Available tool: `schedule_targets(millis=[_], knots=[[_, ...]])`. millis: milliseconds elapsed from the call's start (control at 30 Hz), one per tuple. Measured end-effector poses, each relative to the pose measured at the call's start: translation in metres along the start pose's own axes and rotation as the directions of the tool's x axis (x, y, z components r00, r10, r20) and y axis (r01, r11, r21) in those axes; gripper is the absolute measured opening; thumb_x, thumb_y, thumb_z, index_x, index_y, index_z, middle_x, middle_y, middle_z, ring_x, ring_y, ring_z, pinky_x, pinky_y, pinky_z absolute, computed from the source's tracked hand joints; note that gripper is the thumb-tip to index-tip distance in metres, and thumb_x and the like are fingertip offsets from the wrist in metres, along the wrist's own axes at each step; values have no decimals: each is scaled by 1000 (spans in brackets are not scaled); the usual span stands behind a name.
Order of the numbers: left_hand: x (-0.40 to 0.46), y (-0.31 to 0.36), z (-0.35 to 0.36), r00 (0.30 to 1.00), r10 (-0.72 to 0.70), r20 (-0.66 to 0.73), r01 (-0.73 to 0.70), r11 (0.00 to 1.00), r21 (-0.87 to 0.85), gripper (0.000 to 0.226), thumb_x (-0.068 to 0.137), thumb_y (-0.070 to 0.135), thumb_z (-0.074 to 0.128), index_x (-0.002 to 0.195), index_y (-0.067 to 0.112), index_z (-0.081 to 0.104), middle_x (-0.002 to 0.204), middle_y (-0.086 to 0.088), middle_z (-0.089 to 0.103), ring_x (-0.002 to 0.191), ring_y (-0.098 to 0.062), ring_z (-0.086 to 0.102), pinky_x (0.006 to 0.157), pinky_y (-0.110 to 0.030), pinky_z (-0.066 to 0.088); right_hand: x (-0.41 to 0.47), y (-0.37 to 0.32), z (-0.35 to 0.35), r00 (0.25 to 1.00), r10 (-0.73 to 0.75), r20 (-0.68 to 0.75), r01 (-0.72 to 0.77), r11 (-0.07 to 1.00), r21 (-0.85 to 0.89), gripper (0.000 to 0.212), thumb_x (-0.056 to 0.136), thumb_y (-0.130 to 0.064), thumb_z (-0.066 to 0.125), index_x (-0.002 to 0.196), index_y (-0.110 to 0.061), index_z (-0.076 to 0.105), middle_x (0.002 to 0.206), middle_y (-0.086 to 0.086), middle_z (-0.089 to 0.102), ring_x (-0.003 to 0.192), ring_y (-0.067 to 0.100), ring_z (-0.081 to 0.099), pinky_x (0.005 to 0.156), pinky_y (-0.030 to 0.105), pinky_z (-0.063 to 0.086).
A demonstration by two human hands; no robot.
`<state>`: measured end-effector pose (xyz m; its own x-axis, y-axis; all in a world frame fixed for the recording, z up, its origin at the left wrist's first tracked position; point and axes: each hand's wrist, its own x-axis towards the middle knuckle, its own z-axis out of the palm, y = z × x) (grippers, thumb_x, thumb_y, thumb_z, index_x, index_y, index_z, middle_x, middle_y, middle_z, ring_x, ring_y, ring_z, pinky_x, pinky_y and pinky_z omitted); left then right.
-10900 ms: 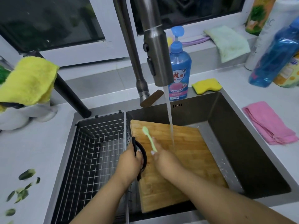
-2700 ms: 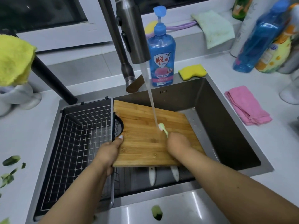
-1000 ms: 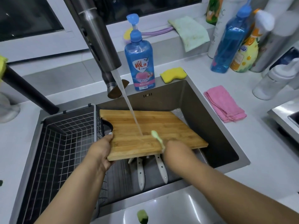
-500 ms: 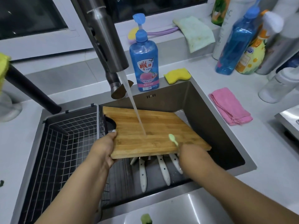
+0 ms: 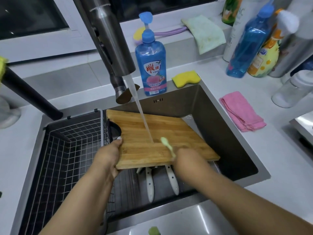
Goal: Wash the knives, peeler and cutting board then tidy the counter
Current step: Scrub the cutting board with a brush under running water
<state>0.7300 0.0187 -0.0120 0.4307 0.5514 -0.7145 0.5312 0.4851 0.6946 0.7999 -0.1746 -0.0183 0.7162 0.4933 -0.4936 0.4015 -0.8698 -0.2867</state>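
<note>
1. Board (image 5: 162, 138): a rectangular slab of glued bamboo strips, wet, with a rounded black-edged cut-out at its left side. It is held tilted over the sink (image 5: 220, 133), a matte dark steel basin with square corners.
2. Tap (image 5: 110, 38): a brushed metal cylinder; a thin stream of water (image 5: 142, 116) falls from it onto the middle of the board.
3. Left hand (image 5: 108, 155): grips the board's near left corner, thumb lying on the top face just below the cut-out, fingers hidden under the board; the forearm reaches up from the lower left.
4. Right hand (image 5: 188, 158): closed round the lower end of a pale green brush (image 5: 166, 145) with a slim plastic handle; its rounded head touches the board beside the point where the stream lands. The fingers themselves are hidden behind the back of the hand.
5. Knives (image 5: 160, 180): two cream riveted handles lie on the sink floor, pointing toward the viewer, their blades hidden under the board. A third, smaller cream piece shows at their left; what it is cannot be told.
6. Basket (image 5: 67, 150): a wire grid rack set in the sink's left part, touching the board's left edge.
7. Counter items: a blue soap bottle (image 5: 150, 65) with pump, a yellow sponge (image 5: 186, 78) at the sink's far rim, and a folded pink cloth (image 5: 242, 111) to the right.
</note>
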Motion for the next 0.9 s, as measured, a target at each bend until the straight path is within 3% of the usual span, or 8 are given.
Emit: schedule_targets(millis=[100,267,333,467,567,667,833,900], knots=[[-4,-2,2,999,32,-37,-31,999,17,26,95,33,56,95,7,59,85,-12,66,71,-28,65,54,-34,51,5,-38,6,983,-169,-77,179,974,139,35,99,-15,44,134,-12,47,106,7,58,85,20,55,62,25,36],[-7,-11,-2,998,31,-50,-29,999,22,31,93,33,59,102,4,59,93,-16,69,77,-31,67,62,-37,55,52,-24,5,992,124,-9,-124,992,39,29,97,-9,43,123,-7,54,120,12,59,106,28,59,76,31,48],[-7,-12,-4,997,32,-68,-30,999,32,33,93,33,61,103,2,59,91,-16,69,77,-32,67,64,-38,55,35,-31,7,999,33,13,-33,999,9,34,98,-9,42,132,-7,48,121,11,57,104,25,58,77,31,48],[-5,-12,-5,997,25,-68,-23,999,28,37,92,33,61,107,0,58,91,-18,70,73,-32,69,61,-38,56,14,-60,11,966,-242,-86,255,949,185,46,99,-16,42,145,-14,35,114,9,58,88,19,52,66,26,39],[-5,-11,-6,998,19,-64,-17,1000,21,36,92,32,61,107,0,58,87,-16,69,72,-31,68,60,-36,55,56,-59,1,996,-62,-64,72,984,163,29,97,-14,45,124,-9,55,110,10,63,94,26,61,69,31,47],[-8,-13,-5,999,-7,-40,7,1000,5,31,94,30,59,105,0,59,85,-16,69,72,-31,67,59,-36,54,63,-44,-4,993,114,21,-116,985,126,23,96,-14,48,116,-8,58,115,10,62,101,27,61,75,31,50],[-9,-5,-5,998,-39,46,38,999,22,27,95,29,52,95,4,63,70,-13,70,64,-29,67,52,-33,55,23,-66,4,973,-207,-99,224,950,218,41,99,-15,43,140,-14,42,112,10,59,90,22,57,66,29,43],[-9,2,-4,996,-13,86,11,1000,22,29,95,32,48,94,8,64,69,-11,71,64,-29,67,54,-33,55,37,-76,-3,970,-228,-84,240,952,188,37,100,-18,42,137,-12,45,109,11,60,93,25,58,65,28,45]])
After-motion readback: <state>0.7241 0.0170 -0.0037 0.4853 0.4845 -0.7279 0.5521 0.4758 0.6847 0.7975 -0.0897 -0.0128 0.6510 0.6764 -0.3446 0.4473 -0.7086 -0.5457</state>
